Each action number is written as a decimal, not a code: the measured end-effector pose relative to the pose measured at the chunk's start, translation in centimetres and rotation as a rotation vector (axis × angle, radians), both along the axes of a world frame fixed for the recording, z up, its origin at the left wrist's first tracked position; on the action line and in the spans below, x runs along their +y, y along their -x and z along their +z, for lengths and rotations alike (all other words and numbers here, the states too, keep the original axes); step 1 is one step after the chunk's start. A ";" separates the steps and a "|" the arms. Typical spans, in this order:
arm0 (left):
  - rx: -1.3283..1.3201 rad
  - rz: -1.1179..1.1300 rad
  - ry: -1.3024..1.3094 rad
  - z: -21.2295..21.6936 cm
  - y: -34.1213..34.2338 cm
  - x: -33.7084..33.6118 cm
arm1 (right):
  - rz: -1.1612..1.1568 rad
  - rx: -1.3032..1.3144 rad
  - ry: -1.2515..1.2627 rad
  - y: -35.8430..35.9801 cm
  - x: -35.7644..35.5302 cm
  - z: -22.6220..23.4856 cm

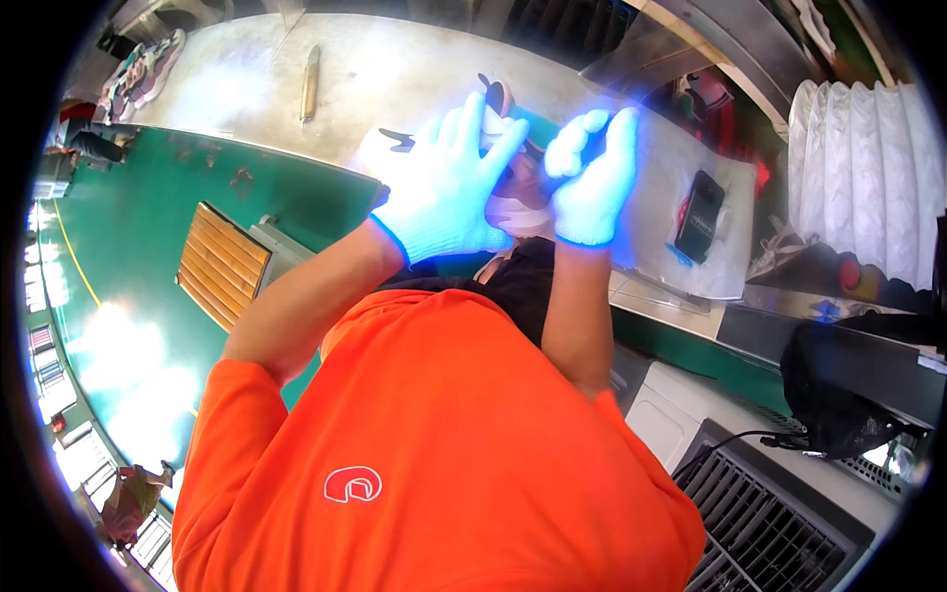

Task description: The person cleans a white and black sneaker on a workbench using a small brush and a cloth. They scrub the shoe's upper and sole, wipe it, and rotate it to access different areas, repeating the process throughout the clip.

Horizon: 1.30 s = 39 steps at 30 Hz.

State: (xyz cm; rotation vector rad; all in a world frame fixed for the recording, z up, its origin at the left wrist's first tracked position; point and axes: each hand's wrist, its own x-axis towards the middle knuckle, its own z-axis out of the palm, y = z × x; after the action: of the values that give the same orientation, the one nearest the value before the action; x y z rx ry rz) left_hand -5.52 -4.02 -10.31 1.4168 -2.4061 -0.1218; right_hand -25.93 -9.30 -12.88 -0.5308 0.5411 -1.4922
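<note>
Both my hands wear white knit gloves that glare bluish in the light. My left hand (444, 183) has its fingers stretched and its thumb spread, over the left side of a pink, white and dark shoe (520, 204). Part of that shoe is hidden beneath the hand. To the right of it, my right hand (597, 183) is raised with half-bent fingers and a gap between them. Nothing shows in that gap; glare blurs the fingertips. A white piece with a dark mark (397, 139) lies by the left hand, partly covered.
On the pale worktop (247, 69) lies a wooden-handled tool (311, 87). A dark phone (701, 217) lies at the right, near a white ribbed duct (868, 178). Several shoes (148, 74) stand far left. A slatted wooden seat (223, 262) is on the green floor.
</note>
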 end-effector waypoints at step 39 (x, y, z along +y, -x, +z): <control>0.154 0.102 0.117 -0.3 0.0 2.5 | -0.382 2.083 0.385 13.0 2.4 -6.1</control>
State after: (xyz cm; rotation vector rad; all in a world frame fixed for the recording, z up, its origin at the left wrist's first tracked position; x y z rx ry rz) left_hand -5.52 -1.50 -10.60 1.4197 -2.1759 -0.0619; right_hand -38.93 -6.87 -18.98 -2.3772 1.9733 -0.8182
